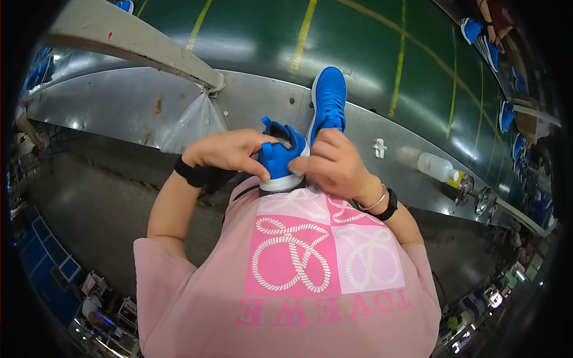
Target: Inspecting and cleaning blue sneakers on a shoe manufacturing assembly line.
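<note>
Left hand [234, 153] pinching its left side, I hold a blue shoe [276, 160] by the near edge of the metal ledge [256, 94]; a second shoe [329, 94] reaches past its far edge; my curled right hand [334, 162], blurred, may be pinching—I cannot tell.

Nearby are 2 shoes [330, 92] [278, 160], 1 bottle [436, 167], 1 bag [200, 125].
</note>
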A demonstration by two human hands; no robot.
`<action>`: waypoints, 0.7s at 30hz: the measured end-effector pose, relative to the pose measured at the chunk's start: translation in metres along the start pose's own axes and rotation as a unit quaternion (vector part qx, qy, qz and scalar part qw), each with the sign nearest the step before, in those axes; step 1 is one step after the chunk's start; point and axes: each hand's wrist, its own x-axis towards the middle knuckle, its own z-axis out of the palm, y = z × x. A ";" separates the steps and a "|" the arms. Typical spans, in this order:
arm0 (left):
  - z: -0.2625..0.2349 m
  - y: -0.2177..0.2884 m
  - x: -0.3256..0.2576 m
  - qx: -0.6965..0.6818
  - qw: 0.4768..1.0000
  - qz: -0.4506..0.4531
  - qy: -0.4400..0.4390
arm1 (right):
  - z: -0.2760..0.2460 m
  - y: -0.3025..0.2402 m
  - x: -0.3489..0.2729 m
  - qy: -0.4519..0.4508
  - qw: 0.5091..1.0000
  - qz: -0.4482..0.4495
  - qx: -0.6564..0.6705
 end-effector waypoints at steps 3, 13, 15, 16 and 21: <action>-0.003 -0.002 0.002 0.032 0.998 -0.023 -0.045 | 0.002 -0.021 0.018 -0.028 0.992 -0.105 0.063; -0.011 -0.003 -0.001 0.081 0.996 0.003 -0.047 | 0.001 -0.014 0.018 -0.002 0.996 -0.064 0.054; -0.017 0.003 0.000 0.140 0.988 0.039 -0.044 | 0.004 -0.015 0.029 -0.014 0.996 -0.065 0.061; -0.014 -0.003 -0.004 0.138 0.988 0.059 -0.020 | 0.000 -0.009 0.029 -0.014 0.997 -0.065 0.040; -0.027 -0.021 -0.011 0.011 0.995 0.071 -0.071 | -0.003 0.033 -0.029 0.066 0.986 0.155 0.006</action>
